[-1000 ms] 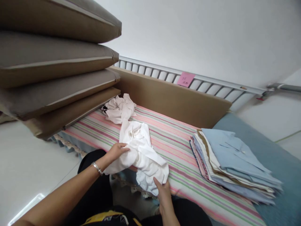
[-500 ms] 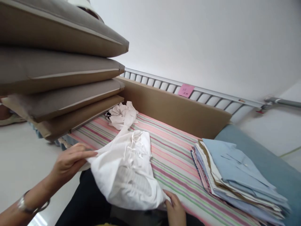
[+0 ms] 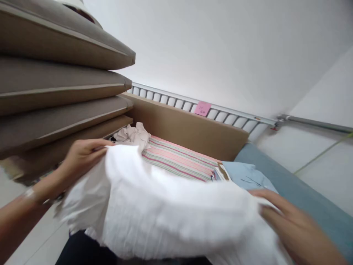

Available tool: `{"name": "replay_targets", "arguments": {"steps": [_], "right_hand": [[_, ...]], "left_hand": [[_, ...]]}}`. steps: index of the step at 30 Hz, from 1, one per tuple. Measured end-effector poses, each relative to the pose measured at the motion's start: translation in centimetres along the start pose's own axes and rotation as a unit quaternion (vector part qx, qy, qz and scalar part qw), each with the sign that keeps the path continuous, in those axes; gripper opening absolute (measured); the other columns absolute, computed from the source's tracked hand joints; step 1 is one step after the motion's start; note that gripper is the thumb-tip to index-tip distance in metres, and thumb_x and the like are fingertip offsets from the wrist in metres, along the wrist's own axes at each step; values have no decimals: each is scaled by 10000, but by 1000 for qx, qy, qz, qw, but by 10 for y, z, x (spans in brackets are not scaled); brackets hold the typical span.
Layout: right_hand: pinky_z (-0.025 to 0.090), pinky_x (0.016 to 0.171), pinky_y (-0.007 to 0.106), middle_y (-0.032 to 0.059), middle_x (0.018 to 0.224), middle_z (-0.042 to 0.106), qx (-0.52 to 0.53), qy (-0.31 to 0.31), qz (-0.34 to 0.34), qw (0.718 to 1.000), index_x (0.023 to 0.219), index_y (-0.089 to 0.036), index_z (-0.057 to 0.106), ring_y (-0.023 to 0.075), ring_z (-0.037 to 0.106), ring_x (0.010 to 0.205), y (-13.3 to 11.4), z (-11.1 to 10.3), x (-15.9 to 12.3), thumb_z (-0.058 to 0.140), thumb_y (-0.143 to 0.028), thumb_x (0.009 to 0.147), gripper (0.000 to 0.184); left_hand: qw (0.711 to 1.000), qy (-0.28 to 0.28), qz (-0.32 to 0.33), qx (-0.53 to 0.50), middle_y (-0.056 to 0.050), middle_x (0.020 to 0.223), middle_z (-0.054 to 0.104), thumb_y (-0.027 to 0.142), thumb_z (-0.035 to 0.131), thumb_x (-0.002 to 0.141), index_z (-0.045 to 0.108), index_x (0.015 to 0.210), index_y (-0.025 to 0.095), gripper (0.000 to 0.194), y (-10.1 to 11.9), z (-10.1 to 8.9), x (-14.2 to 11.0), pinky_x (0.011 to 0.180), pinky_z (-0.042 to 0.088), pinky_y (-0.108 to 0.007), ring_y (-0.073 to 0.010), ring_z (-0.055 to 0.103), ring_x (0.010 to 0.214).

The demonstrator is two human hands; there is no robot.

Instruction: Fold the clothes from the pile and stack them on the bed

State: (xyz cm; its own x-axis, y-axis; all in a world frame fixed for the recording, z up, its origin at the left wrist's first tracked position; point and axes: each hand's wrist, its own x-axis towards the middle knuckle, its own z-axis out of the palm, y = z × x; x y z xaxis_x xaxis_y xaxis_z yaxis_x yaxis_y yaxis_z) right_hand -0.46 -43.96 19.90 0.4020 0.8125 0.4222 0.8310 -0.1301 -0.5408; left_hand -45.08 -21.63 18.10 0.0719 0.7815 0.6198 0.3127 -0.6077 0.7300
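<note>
A white garment (image 3: 165,213), probably a blouse, is stretched between my hands above my lap, blurred by motion. My left hand (image 3: 85,156) pinches its upper left corner, with a silver bracelet on the wrist. On the opposite side my right hand (image 3: 292,224) grips the other end, smeared by movement. Behind the garment lies a crumpled off-white cloth (image 3: 134,135) on the striped sheet (image 3: 176,158). The stack of folded clothes (image 3: 248,173), light blue on top, is partly covered by the garment and my right hand.
Several thick grey-brown cushions (image 3: 63,81) are piled high at the left. A brown board (image 3: 187,127) stands against a white radiator (image 3: 165,98) bearing a pink note (image 3: 202,108). Blue-green fabric (image 3: 292,195) extends at the right, below a grey pipe (image 3: 320,123).
The white garment has been raised off the bed and spread wide. Both hands have moved up and apart, keeping hold of it. The view has shifted slightly to the right.
</note>
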Motion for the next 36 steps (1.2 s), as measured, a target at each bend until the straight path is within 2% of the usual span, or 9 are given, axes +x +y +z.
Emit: {"name": "replay_targets", "arguments": {"steps": [2,5,10,14,19,21,24,29,36], "right_hand": [[469,794,376,44,935,697,-5,-26,30,999,838,-246,692,281,615,902,-10,11,43,534,-388,702,252],[424,793,316,70,894,700,-30,42,21,998,794,-156,689,224,604,869,-17,20,114,529,-260,718,205],[388,724,258,61,913,695,-47,223,3,974,914,-136,695,169,586,832,-39,-20,190,573,-195,747,215],[374,734,251,118,959,676,-43,297,-78,951,1001,-50,661,134,559,842,-64,-56,185,532,-285,828,320],[384,852,295,88,982,669,-59,341,-140,928,972,-154,679,168,560,959,-38,-23,112,510,-272,838,246],[390,895,352,61,1025,662,-47,318,-150,935,963,-206,672,193,557,1001,-2,23,69,476,-260,837,239],[410,909,403,33,964,691,-23,179,-173,968,915,-241,686,220,571,987,65,111,6,475,-241,790,245],[423,926,450,43,994,696,3,39,-31,999,835,-248,715,253,571,1024,138,227,-67,466,-159,687,303],[411,971,447,69,1056,675,31,6,26,999,832,-237,719,251,560,1064,144,249,-89,471,-163,704,288]], "left_hand": [[989,-117,46,72,-4,756,720,364,620,733,724,784,172,225,-13,34,41,666,443,-221,-170,622,700],[976,-142,93,136,-24,801,715,377,555,807,704,841,165,262,-19,78,97,674,422,-225,-169,616,725],[961,0,193,199,-43,880,691,338,528,862,678,959,119,283,23,105,167,759,386,-244,-135,560,778],[951,92,250,157,-47,854,640,401,542,867,670,925,61,368,56,95,184,777,366,-238,-120,518,782],[934,103,300,162,-41,888,611,406,482,907,668,864,108,354,22,80,130,857,356,-280,-152,518,905],[935,45,298,184,-44,915,632,379,464,918,677,860,156,313,-23,80,89,878,352,-314,-172,522,924],[931,-99,269,227,-42,892,661,368,484,897,688,812,210,272,-104,89,21,805,369,-334,-195,550,857],[914,-231,168,287,-56,965,678,276,523,849,712,842,253,191,-194,116,-65,827,364,-377,-237,560,944],[934,-233,85,257,-57,1041,664,300,500,859,713,920,279,222,-227,119,-116,884,382,-392,-244,553,1008]]}}
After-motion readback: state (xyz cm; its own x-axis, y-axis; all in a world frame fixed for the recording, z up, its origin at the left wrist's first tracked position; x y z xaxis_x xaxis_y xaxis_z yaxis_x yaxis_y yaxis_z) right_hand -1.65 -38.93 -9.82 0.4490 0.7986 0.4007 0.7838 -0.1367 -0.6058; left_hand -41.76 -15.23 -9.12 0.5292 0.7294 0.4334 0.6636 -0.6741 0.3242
